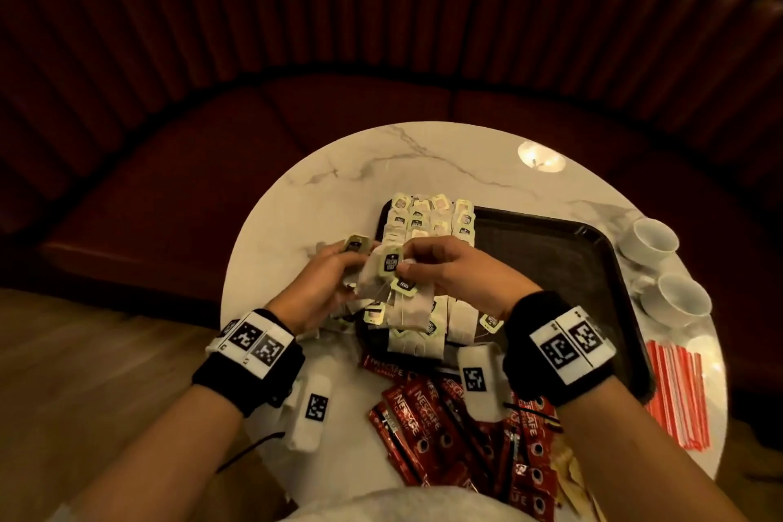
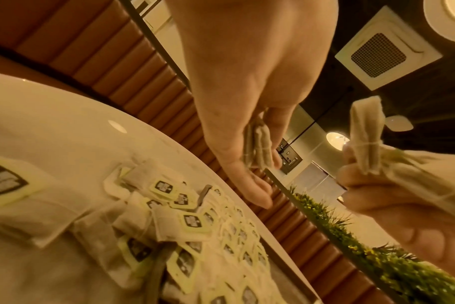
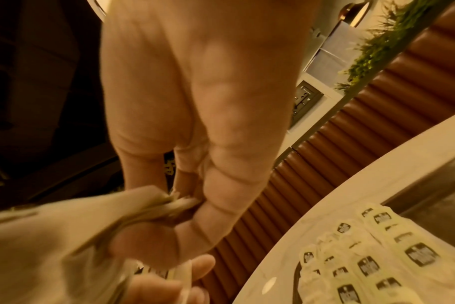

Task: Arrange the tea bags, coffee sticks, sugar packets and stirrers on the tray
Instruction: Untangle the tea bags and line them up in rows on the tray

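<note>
Both hands meet above the dark tray point(image 1: 601, 250), the left hand point(image 1: 315, 288) and right hand point(image 1: 459, 273) each pinching a clutch of tea bags point(image 1: 392, 267). More tea bags lie in rows on the tray's left side; Nescafé coffee sticks point(image 1: 428, 424) and orange stirrers point(image 1: 678, 390) lie on the marble table point(image 1: 330, 170).

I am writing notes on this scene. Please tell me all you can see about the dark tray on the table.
The tray is dark, rectangular, with rounded corners and a low raised rim; it looks like plastic. It lies flat on the round marble table. Its left part is covered with rows of tea bags; its right part is bare. Both hands hold more tea bags above its near left corner. Two white cups stand beside its right edge.
</note>
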The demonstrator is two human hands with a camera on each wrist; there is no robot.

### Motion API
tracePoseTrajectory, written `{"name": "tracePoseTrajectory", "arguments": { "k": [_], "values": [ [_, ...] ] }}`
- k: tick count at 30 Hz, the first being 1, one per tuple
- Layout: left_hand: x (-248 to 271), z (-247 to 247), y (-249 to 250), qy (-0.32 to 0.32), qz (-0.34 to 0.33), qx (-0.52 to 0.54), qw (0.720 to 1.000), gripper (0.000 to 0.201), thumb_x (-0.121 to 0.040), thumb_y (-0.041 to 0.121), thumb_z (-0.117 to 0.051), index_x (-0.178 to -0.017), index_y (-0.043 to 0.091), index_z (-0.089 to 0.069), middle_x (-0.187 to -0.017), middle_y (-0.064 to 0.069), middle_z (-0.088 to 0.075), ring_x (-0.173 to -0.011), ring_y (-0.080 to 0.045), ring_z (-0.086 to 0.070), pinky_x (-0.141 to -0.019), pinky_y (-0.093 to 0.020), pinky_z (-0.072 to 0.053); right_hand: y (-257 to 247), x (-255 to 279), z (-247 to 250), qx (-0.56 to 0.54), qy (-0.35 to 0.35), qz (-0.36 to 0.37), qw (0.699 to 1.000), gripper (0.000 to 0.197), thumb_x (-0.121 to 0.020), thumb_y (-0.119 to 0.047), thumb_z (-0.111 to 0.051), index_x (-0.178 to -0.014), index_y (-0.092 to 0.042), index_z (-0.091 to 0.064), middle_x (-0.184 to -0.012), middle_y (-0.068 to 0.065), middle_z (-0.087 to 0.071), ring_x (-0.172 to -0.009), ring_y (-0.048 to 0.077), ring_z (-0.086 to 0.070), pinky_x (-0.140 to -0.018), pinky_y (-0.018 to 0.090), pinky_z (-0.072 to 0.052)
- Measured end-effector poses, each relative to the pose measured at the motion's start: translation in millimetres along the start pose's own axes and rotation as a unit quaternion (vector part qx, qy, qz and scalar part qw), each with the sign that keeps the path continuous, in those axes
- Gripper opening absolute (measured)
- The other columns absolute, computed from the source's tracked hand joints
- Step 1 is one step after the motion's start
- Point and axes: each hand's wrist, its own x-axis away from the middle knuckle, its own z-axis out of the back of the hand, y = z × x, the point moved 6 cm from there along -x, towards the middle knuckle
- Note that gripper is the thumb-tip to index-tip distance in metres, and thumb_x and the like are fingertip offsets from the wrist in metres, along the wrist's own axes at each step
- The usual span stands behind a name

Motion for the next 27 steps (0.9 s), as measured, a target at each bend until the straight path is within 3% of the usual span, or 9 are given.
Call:
{"name": "tracePoseTrajectory", "arguments": {
  "k": [3,6,8,11,18,21,23,25,27],
  "values": [
    [12,-20,1,-0.076,0.041,0.049,0.995,0.033,-0.101,0.030,-0.043,-0.112,0.009,-0.067,-0.090,-0.010,-0.071,-0.070,-0.019,-0.067,-0.055,-0.029,-0.056,-2,-3,-1,0.068,0.003,-0.005,0.998,0.012,-0.098,-0.015,-0.058,-0.096,-0.023,-0.067,-0.093,0.005,-0.070,-0.086,0.022,-0.064,-0.082,0.036,-0.051],
    [16,-31,-1,-0.121,0.050,0.009,0.991,0.063,-0.083,0.065,-0.056,-0.119,0.014,-0.064,-0.102,-0.010,-0.069,-0.080,-0.020,-0.061,-0.062,-0.031,-0.053,-3,-3,-1,0.100,0.020,-0.002,0.995,0.011,-0.099,-0.013,-0.057,-0.096,-0.021,-0.064,-0.091,0.010,-0.070,-0.087,0.029,-0.067,-0.082,0.037,-0.055],
    [16,-33,-3,-0.126,0.035,-0.031,0.991,0.070,-0.075,0.057,-0.072,-0.125,0.009,-0.058,-0.108,-0.012,-0.069,-0.085,-0.016,-0.064,-0.065,-0.029,-0.054,-5,-1,1,0.123,0.027,0.009,0.992,0.014,-0.098,-0.012,-0.057,-0.095,-0.024,-0.063,-0.083,-0.002,-0.065,-0.075,0.013,-0.064,-0.070,0.028,-0.055],
    [19,-39,-2,-0.144,0.012,-0.023,0.989,0.033,-0.090,0.021,-0.062,-0.120,0.007,-0.057,-0.087,-0.002,-0.073,-0.075,-0.011,-0.070,-0.064,-0.027,-0.057,-5,2,7,0.130,0.056,0.023,0.990,0.011,-0.096,-0.011,-0.060,-0.104,-0.017,-0.064,-0.088,-0.001,-0.063,-0.070,0.013,-0.061,-0.062,0.024,-0.054],
    [12,-27,-4,-0.051,0.004,0.011,0.999,0.028,-0.097,0.030,-0.055,-0.119,0.015,-0.064,-0.107,-0.007,-0.072,-0.085,-0.017,-0.072,-0.062,-0.026,-0.057,-15,14,26,0.034,0.127,0.064,0.989,0.023,-0.091,-0.019,-0.068,-0.112,-0.013,-0.064,-0.096,0.025,-0.065,-0.071,0.015,-0.056,-0.063,0.021,-0.048],
    [16,-37,-2,-0.070,0.030,0.042,0.996,0.053,-0.089,0.057,-0.050,-0.122,0.017,-0.064,-0.115,-0.011,-0.071,-0.101,-0.023,-0.070,-0.077,-0.035,-0.058,-20,13,17,0.033,0.071,0.068,0.995,0.023,-0.091,-0.018,-0.069,-0.112,-0.011,-0.065,-0.103,0.023,-0.068,-0.082,0.027,-0.064,-0.074,0.034,-0.053],
    [19,-50,-3,-0.131,0.034,0.051,0.989,0.077,-0.076,0.071,-0.047,-0.132,0.019,-0.056,-0.120,-0.011,-0.070,-0.108,-0.027,-0.068,-0.084,-0.041,-0.058,-21,10,14,0.067,0.068,0.074,0.993,0.021,-0.089,-0.015,-0.070,-0.108,-0.006,-0.066,-0.092,0.012,-0.070,-0.077,0.010,-0.066,-0.070,0.023,-0.053],
    [26,-62,-2,-0.166,0.020,0.042,0.985,0.077,-0.067,0.063,-0.059,-0.130,0.019,-0.054,-0.108,-0.002,-0.073,-0.091,-0.019,-0.073,-0.076,-0.041,-0.061,-20,9,15,0.109,0.090,0.081,0.987,0.019,-0.088,-0.014,-0.072,-0.103,-0.005,-0.068,-0.083,-0.004,-0.066,-0.069,-0.008,-0.059,-0.065,0.008,-0.045],
    [27,-68,-5,-0.169,0.009,0.017,0.985,0.051,-0.071,0.038,-0.072,-0.115,0.012,-0.060,-0.097,-0.002,-0.070,-0.076,-0.012,-0.071,-0.066,-0.033,-0.061,-15,10,19,0.121,0.106,0.076,0.984,0.019,-0.086,-0.020,-0.075,-0.100,-0.009,-0.069,-0.086,-0.005,-0.067,-0.070,-0.007,-0.057,-0.064,0.008,-0.044]
  ]
}}
